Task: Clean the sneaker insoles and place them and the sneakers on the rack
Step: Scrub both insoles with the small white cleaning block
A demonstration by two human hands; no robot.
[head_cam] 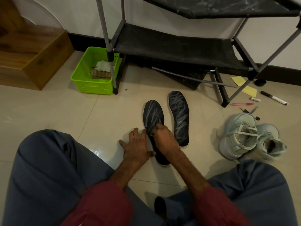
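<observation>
Insoles [179, 118] lie side by side on the floor tiles [97, 121] before the rack [171, 46], both streaked white. Left hand [136, 147], fingers spread, braces the nearer insole [154, 115] at its edge. Right hand [162, 137] curls down on it; whether it pinches anything I cannot tell. Loose bracing could let it skid on the smooth tile, leaving streaks.

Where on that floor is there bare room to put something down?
Bare tile lies left of the nearer insole, between the green basket and the person's knee. The rack's lower shelf looks bare. Crowded at right: sneakers, marker, yellow notes.
</observation>
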